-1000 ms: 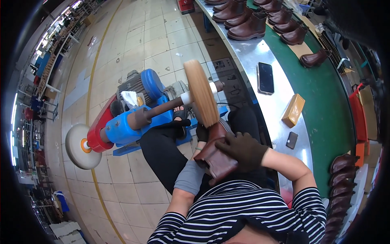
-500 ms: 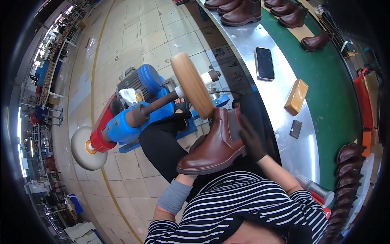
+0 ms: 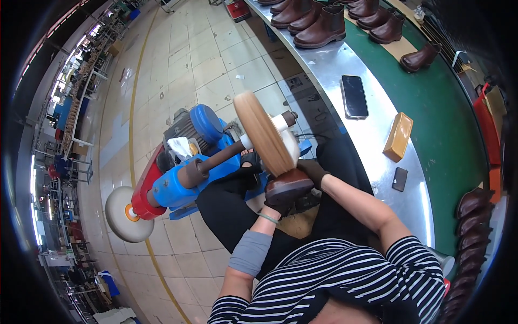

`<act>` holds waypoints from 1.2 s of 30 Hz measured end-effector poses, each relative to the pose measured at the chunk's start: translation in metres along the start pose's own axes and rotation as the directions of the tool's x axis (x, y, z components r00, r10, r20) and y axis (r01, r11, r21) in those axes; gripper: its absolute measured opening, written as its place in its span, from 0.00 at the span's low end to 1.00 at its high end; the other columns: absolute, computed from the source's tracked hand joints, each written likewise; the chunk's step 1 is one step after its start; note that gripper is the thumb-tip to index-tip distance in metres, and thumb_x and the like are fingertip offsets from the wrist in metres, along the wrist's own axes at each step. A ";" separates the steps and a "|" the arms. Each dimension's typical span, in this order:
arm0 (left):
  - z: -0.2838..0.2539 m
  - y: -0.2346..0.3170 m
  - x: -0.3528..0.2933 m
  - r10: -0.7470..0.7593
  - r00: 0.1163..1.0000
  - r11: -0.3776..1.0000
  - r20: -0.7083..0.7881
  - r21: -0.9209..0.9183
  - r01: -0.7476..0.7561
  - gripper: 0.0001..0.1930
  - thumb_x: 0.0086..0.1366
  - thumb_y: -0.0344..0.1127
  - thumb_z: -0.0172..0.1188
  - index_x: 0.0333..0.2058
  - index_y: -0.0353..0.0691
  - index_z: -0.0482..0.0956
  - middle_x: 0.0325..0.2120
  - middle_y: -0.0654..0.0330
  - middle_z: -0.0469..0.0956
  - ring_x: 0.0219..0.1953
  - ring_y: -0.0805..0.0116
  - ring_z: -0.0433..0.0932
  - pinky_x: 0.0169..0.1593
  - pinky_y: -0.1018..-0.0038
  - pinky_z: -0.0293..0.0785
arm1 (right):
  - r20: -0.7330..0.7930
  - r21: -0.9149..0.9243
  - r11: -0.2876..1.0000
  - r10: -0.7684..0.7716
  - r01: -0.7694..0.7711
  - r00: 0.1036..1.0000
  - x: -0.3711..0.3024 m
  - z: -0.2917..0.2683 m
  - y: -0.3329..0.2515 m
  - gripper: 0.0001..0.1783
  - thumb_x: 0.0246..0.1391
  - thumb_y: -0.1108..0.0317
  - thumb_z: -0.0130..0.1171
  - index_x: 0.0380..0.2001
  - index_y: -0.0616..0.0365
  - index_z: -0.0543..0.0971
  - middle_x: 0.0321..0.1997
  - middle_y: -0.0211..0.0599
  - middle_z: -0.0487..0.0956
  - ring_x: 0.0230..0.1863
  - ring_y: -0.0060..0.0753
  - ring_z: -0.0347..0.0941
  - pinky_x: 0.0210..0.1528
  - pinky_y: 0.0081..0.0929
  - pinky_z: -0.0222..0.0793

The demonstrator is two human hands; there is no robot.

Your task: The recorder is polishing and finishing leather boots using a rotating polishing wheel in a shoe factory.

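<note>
A brown leather ankle boot (image 3: 290,184) is held in front of me, its toe pointing toward me, against the lower edge of the tan buffing wheel (image 3: 261,129). My left hand (image 3: 278,206), in a dark glove, grips the boot from below on the left. From the right, my dark-gloved right hand (image 3: 313,172) holds the shoe's far part; its fingers are partly hidden behind the boot. The wheel sits on the shaft of a blue and red polishing machine (image 3: 183,181), whose other end carries a pale round wheel (image 3: 129,214).
On the metal table edge (image 3: 372,146) to my right lie a phone (image 3: 354,97), a yellow-brown wax block (image 3: 398,137) and a small dark piece (image 3: 400,179). Several brown boots (image 3: 321,27) stand at the far end; more (image 3: 475,232) line the right side of the green surface (image 3: 426,135).
Both hands have turned the boot from side-on to toe toward me and moved it under the wheel. My right hand has shifted from the boot's side to its far part.
</note>
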State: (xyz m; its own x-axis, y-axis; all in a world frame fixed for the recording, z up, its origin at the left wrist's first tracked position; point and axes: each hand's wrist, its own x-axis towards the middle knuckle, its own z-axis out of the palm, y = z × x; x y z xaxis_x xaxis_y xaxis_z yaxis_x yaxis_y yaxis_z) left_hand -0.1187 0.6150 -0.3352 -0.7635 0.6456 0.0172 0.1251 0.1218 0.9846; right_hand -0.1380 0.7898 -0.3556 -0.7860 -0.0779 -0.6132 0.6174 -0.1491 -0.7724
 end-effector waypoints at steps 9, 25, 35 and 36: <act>0.034 0.040 -0.034 -0.659 0.749 0.199 -0.070 -0.976 0.084 0.24 0.52 0.40 0.55 0.48 0.35 0.69 0.45 0.49 0.74 0.48 0.54 0.74 0.57 0.61 0.68 | -0.018 -0.229 0.947 -0.233 0.223 0.972 -0.004 -0.031 -0.003 0.28 0.52 0.49 0.54 0.53 0.51 0.74 0.51 0.42 0.76 0.48 0.35 0.74 0.48 0.28 0.70; 0.044 0.009 -0.040 -0.654 0.748 0.120 -0.111 -0.992 -0.042 0.17 0.64 0.42 0.45 0.45 0.39 0.73 0.42 0.55 0.76 0.48 0.59 0.73 0.56 0.64 0.67 | 0.035 0.166 0.844 -0.522 0.510 0.852 0.039 -0.005 0.019 0.34 0.60 0.45 0.45 0.62 0.57 0.63 0.64 0.37 0.64 0.59 0.35 0.63 0.62 0.31 0.53; 0.060 0.057 0.007 -0.696 0.718 0.119 -0.019 -0.989 0.089 0.20 0.57 0.45 0.52 0.45 0.41 0.73 0.42 0.55 0.76 0.45 0.60 0.75 0.54 0.65 0.70 | 0.138 0.258 0.830 -0.537 0.494 0.832 -0.003 -0.057 0.002 0.33 0.50 0.59 0.57 0.59 0.52 0.64 0.57 0.39 0.70 0.56 0.34 0.67 0.59 0.30 0.60; 0.061 0.059 0.012 -0.692 0.721 0.117 -0.022 -0.990 0.083 0.20 0.57 0.45 0.52 0.45 0.41 0.73 0.42 0.55 0.76 0.45 0.60 0.75 0.54 0.65 0.70 | 0.090 0.464 0.833 -0.383 0.301 0.919 -0.017 -0.058 0.000 0.33 0.50 0.58 0.57 0.59 0.51 0.64 0.55 0.39 0.70 0.55 0.34 0.67 0.58 0.30 0.61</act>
State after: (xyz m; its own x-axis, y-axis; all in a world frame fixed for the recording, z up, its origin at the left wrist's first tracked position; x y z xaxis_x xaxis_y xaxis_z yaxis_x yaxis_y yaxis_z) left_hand -0.0820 0.6757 -0.2874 -0.6512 0.3650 -0.6654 -0.6754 -0.6786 0.2888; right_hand -0.1223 0.8486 -0.3549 -0.9618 -0.1036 -0.2533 0.2630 -0.6049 -0.7516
